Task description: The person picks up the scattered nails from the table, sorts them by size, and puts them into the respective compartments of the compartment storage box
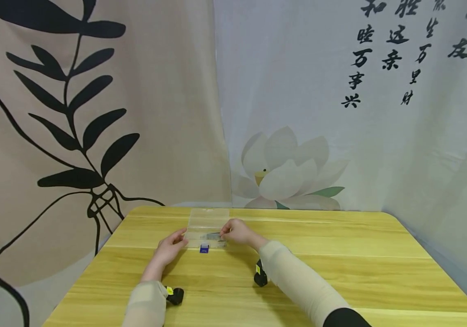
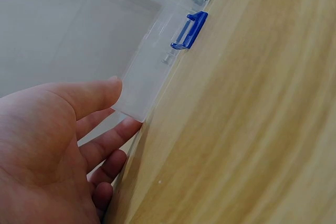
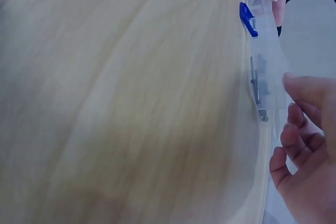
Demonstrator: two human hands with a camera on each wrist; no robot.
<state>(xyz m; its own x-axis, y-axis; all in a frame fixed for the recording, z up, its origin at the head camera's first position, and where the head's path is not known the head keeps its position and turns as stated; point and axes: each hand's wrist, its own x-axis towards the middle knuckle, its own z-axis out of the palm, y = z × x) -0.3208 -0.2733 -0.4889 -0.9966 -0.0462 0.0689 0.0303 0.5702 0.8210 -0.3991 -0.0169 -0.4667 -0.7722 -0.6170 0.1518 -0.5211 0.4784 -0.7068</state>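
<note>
A small clear plastic box (image 1: pixel 205 234) with a blue latch (image 1: pixel 204 248) lies on the yellow wooden surface (image 1: pixel 339 263), left of centre and toward the far edge, its transparent lid (image 1: pixel 208 218) folded open toward the wall. The left hand (image 1: pixel 170 248) steadies the box at its left near corner: in the left wrist view the thumb (image 2: pixel 89 95) lies on the top of the corner and a fingertip touches beneath it, a light pinch on the box (image 2: pixel 152 66). The right hand (image 1: pixel 236 231) rests at the right end of the box, thumb and curled fingers (image 3: pixel 299 140) closing on the edge (contact is plain in the right wrist view). Small grey metal parts (image 3: pixel 260 85), probably screws, lie inside the right compartment, just beside the right fingertips; whether any is held cannot be told. The latch (image 2: pixel 190 29) stands on the near wall, between the two hands. Both forearms wear pale sleeves (image 1: pixel 298 281). Printed cloth hangs behind: a dark leaf pattern (image 1: pixel 74 104) at left, a lotus flower (image 1: pixel 286 170) and calligraphy (image 1: pixel 396 45) at right
</note>
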